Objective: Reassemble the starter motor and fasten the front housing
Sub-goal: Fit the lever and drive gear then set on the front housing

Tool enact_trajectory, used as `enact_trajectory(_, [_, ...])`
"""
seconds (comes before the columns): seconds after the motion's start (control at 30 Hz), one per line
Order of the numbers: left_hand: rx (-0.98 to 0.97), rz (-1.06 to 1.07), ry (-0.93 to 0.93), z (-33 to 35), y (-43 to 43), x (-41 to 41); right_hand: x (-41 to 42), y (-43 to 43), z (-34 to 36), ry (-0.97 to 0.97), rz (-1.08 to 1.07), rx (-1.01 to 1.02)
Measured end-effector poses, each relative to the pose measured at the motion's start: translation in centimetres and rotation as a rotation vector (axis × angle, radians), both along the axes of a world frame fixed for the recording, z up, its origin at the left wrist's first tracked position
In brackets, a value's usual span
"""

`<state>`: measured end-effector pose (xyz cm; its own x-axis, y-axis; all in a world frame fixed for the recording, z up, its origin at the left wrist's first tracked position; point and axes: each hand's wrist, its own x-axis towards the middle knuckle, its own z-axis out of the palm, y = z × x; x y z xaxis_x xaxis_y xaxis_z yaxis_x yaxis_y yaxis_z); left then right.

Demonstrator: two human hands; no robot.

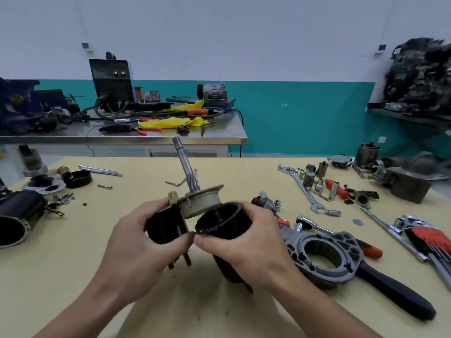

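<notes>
Above the yellow table (219, 172) my left hand (136, 250) grips a black solenoid body (166, 225). It carries a pale gear plate (202, 201) and a long steel shaft (184, 164) that leans up and away. My right hand (246, 245) grips a black cylindrical motor casing (224, 220), its open end tilted toward the plate. The two parts sit close together, and my thumbs nearly touch between them. A grey cast front housing (324, 254) with a large round hole lies flat on the table just right of my right hand.
A ratchet (314, 224), spanners (305, 191), sockets (319, 185), red hex keys (429, 240) and a black-handled tool (395, 293) crowd the right side. Another starter body (19, 215), a black cap (78, 179) and long bolts (100, 170) lie left. A steel workbench (122, 135) stands behind.
</notes>
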<state>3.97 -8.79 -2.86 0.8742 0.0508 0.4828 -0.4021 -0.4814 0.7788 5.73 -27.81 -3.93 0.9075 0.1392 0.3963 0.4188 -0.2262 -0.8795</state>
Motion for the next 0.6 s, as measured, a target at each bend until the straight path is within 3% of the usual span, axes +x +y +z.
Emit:
enact_trajectory(0.3, [0.407, 0.052, -0.222, 0.0, -1.3, -1.2, -0.4, 0.2, 0.3, -0.013, 0.060, 0.121])
enact_trajectory(0.5, [0.668, 0.083, -0.320, 1.6, -0.7, -1.1, -0.1, 0.6, -0.2, -0.054, 0.139, 0.378])
enact_trajectory(0.6, [0.690, -0.012, -0.302, 2.5, -0.6, -0.4, 0.3, 0.6, -0.4, -0.066, 0.142, 0.438])
